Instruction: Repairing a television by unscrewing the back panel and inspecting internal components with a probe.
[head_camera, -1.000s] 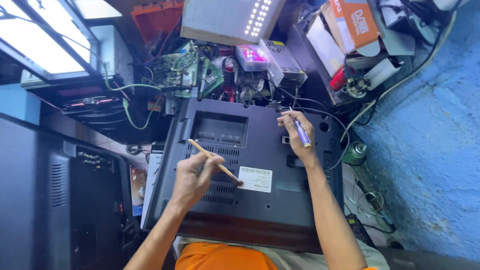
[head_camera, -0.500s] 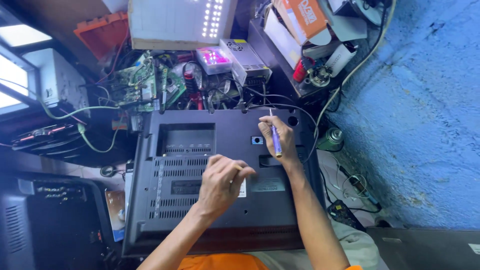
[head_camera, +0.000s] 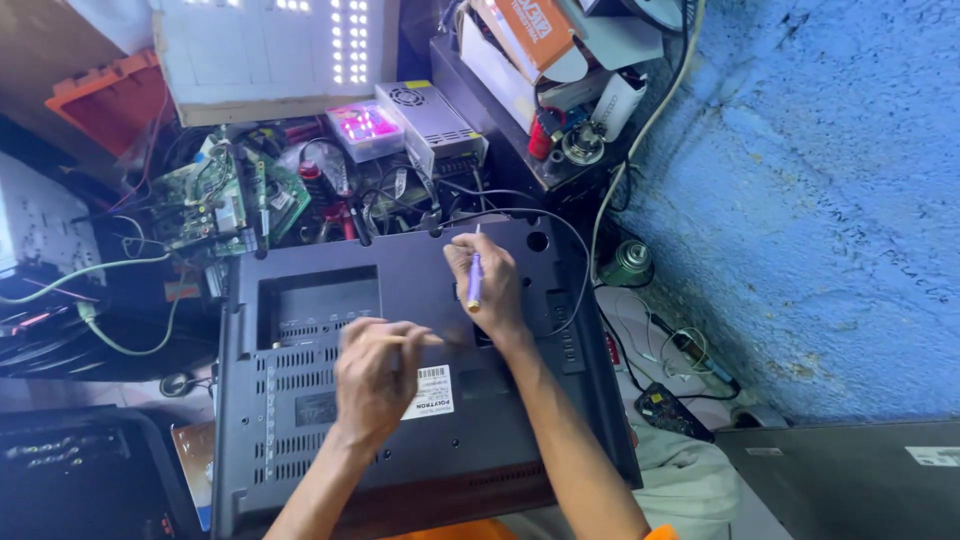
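Right grip (head_camera: 487, 283) clenched around purple screwdriver (head_camera: 474, 278); left grip (head_camera: 378, 378) pinching thin stick (head_camera: 408, 338).

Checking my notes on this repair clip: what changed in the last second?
The left hand slid with its thin stick from beside the white label up toward the right hand. The right hand kept its purple screwdriver on the black back cover, which stayed flat.

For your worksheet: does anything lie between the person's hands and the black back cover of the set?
Nothing visible does. The right hand, holding a purple-handled tool, rests directly on the black back cover. The left hand, holding a thin stick, lies over its middle.
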